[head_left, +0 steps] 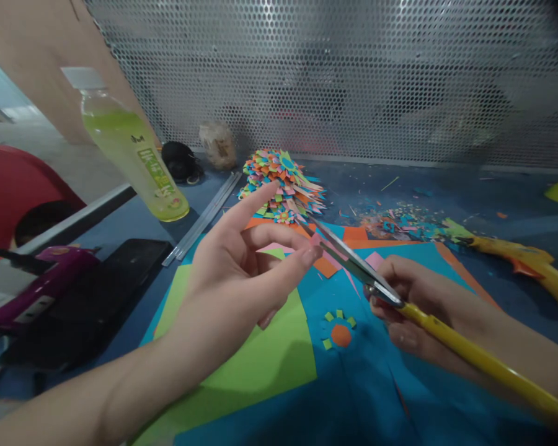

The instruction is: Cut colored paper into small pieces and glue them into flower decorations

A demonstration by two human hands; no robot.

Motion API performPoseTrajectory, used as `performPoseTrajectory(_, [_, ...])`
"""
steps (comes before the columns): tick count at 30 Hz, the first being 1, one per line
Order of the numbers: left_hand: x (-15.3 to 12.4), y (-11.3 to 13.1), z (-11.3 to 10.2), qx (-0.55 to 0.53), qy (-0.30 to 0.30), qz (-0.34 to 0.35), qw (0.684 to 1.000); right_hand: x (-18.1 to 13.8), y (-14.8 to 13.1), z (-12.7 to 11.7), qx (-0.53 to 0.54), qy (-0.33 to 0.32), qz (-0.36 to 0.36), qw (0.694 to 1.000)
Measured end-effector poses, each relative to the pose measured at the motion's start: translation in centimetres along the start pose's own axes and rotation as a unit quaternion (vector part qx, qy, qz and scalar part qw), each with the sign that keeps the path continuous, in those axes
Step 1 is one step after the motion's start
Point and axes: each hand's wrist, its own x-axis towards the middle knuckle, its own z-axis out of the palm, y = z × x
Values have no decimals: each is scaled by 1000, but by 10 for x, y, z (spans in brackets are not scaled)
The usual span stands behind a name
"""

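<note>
Between the thumb and a finger of my left hand point(242, 260) is a small pink piece of paper point(317, 239), with the index finger stretched out above. My right hand point(428, 310) grips scissors with yellow handles point(469, 356). Their blades are parted and reach up to the pink piece. On the blue paper point(348, 384) below lies a small flower shape with an orange centre point(341, 335) and several green tabs. A green sheet point(260, 359) lies under my left hand. Behind my hands is a pile of colourful cut-paper flowers point(281, 186).
To the left stand a drink bottle point(134, 155), clear glue sticks point(204, 217), a black phone-like slab point(88, 303) and a purple power strip point(41, 285). A yellow glue gun point(525, 257) lies right, beside paper scraps point(404, 223). A perforated metal panel point(335, 80) rises behind.
</note>
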Motion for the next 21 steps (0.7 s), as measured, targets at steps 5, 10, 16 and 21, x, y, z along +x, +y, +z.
performPoseTrajectory(5, [-1,1,0,0,-2,-1,1000,0,0,0,-8,0,-13,1000])
performPoseTrajectory(10, [-1,1,0,2,4,-3,1000,-1,-4,-1,-16,-1,-8,1000])
performPoseTrajectory(16, [-1,3,0,3,12,-8,1000,-2,-2,-1,-27,1,-9,1000])
performPoseTrajectory(21, [0,4,0,6,10,-11,1000,0,1,1,-24,7,-25,999])
